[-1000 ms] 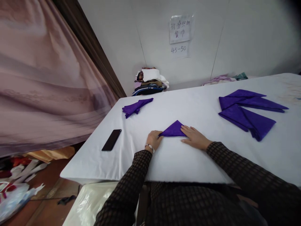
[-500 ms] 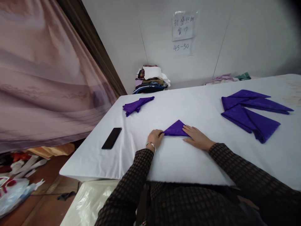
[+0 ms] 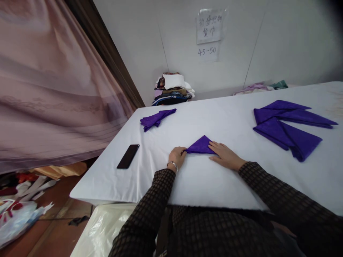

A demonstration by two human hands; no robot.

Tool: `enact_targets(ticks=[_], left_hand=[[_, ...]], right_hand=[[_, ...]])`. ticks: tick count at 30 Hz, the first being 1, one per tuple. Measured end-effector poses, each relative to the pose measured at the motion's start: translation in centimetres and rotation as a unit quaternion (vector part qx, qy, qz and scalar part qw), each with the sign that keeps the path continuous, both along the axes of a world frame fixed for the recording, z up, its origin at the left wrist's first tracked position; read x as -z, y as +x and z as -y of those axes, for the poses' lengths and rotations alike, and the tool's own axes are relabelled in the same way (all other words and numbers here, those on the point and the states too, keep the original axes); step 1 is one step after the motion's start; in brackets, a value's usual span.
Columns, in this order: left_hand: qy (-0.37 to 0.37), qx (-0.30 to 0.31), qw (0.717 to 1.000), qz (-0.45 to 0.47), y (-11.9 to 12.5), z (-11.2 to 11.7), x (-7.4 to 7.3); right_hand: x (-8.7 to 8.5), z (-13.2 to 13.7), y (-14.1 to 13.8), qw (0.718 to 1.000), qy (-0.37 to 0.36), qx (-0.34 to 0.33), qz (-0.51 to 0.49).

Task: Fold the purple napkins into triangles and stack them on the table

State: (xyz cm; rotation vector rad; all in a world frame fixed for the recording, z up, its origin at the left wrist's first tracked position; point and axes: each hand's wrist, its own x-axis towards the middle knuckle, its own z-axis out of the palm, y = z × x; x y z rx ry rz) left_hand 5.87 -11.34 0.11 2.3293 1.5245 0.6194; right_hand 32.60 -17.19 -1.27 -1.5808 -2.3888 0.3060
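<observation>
A purple cloth napkin [image 3: 200,145], folded into a triangle, lies on the white-covered table [image 3: 211,182] with its peak pointing away from me. My left hand [image 3: 177,157], a bracelet at its wrist, pinches the napkin's left corner between thumb and fingers. On the right end, my right hand [image 3: 223,155] rests with its fingers stretched out flat and pressing on the cloth; that corner is partly hidden beneath it.
A folded purple napkin [image 3: 157,119] lies at the far left, above a black phone [image 3: 128,156]. More folded purple napkins [image 3: 292,128] lie at the right. Behind the table rises a stack of clothes [image 3: 173,89]. A pink curtain [image 3: 53,89] hangs at left.
The whole view has shifted very slightly. Both hands keep their places on the napkin, and its triangular shape looks the same.
</observation>
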Motion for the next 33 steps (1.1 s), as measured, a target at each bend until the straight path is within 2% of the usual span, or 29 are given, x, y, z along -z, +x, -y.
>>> enact_targets(ticks=[6, 10, 25, 33], left_hand=[[-0.015, -0.053, 0.998, 0.004, 0.7, -0.2, -0.2], [-0.023, -0.065, 0.997, 0.017, 0.7, -0.4, 0.0], [-0.048, -0.038, 0.996, 0.069, -0.2, -0.5, 0.3], [-0.032, -0.017, 0.998, 0.048, -0.3, -0.9, 0.7]], right_hand=[[0.0, 0.0, 0.0, 1.000, 0.000, 0.001, -0.001], [0.0, 0.0, 0.1, 1.000, -0.001, 0.002, 0.006], [0.4, -0.3, 0.1, 1.000, 0.021, 0.003, 0.005], [0.9, -0.4, 0.3, 0.999, 0.039, -0.005, -0.013]])
